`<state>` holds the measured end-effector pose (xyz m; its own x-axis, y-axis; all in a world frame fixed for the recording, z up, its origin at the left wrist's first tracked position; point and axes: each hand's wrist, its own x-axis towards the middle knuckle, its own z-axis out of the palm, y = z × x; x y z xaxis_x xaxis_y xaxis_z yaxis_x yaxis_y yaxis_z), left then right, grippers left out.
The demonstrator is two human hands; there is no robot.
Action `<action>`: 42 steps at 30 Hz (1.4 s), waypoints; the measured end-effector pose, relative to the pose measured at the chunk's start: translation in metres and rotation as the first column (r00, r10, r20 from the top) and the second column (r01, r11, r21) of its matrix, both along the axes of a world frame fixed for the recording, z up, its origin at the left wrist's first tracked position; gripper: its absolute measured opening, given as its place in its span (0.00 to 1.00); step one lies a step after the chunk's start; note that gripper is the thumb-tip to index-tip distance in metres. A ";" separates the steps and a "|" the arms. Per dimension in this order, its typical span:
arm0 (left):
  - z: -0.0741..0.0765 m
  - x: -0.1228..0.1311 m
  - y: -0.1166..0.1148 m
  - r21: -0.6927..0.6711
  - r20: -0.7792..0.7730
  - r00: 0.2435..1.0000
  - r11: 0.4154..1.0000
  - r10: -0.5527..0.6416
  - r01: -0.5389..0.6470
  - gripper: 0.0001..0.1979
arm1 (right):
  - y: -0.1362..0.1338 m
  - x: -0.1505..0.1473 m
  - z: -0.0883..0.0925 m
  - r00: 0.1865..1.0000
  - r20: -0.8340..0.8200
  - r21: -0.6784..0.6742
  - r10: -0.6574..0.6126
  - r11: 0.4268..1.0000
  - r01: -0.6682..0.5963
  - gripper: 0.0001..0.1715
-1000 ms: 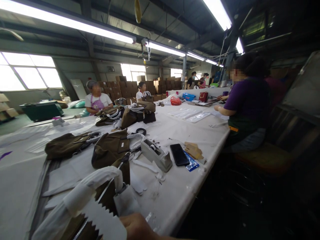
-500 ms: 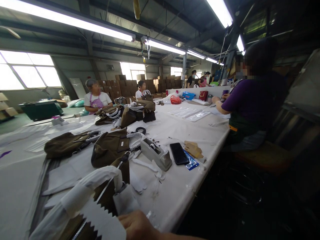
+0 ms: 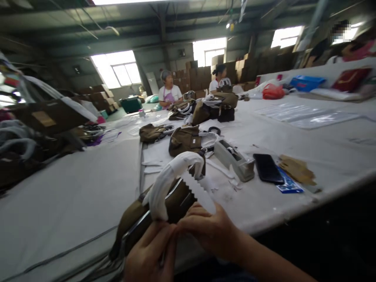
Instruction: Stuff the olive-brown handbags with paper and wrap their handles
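An olive-brown handbag [image 3: 132, 215] lies at the front edge of the table, its handle [image 3: 164, 182] wrapped in white material. My left hand [image 3: 149, 250] is closed at the near base of that wrapped handle; what lies between its fingers is hidden. Close against it, my right hand [image 3: 210, 229] has its fingers bent together. A white strip with a zigzag edge [image 3: 198, 192] rises from my right hand, held there, and leans toward the handle.
Beyond the bag are a grey tape dispenser [image 3: 235, 160], a black phone [image 3: 268, 168], a blue packet [image 3: 289, 184] and brown paper pieces [image 3: 298, 169]. More brown bags [image 3: 185, 140] lie farther back. Two people sit across the table. Dark bags are stacked at left.
The view has swung left. My left hand has come into view at the handle's base, and my right hand has moved in beside it, still with the zigzag strip.
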<state>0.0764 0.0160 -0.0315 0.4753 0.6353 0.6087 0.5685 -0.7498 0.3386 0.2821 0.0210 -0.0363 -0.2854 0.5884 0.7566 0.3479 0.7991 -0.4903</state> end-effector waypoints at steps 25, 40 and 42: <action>0.018 0.012 -0.014 -0.256 0.245 0.955 0.961 0.165 -0.101 0.04 | -0.010 -0.013 -0.001 0.956 -0.269 -0.389 -0.120 0.921 0.006 0.04; 0.027 -0.029 -0.002 -0.094 0.491 0.736 0.868 0.467 -0.488 0.12 | -0.007 0.007 -0.008 0.907 -0.183 -0.375 -0.380 0.880 0.293 0.11; 0.032 -0.051 0.023 -0.291 0.420 0.770 0.875 0.481 -0.388 0.17 | -0.009 0.007 -0.014 0.911 -0.110 -0.350 -0.397 0.874 0.338 0.12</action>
<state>0.0258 0.0393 0.0008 -0.1895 0.8211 0.5384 0.5569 -0.3617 0.7477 0.2888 0.0125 -0.0502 0.1171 0.8402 0.5295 0.4721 0.4220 -0.7740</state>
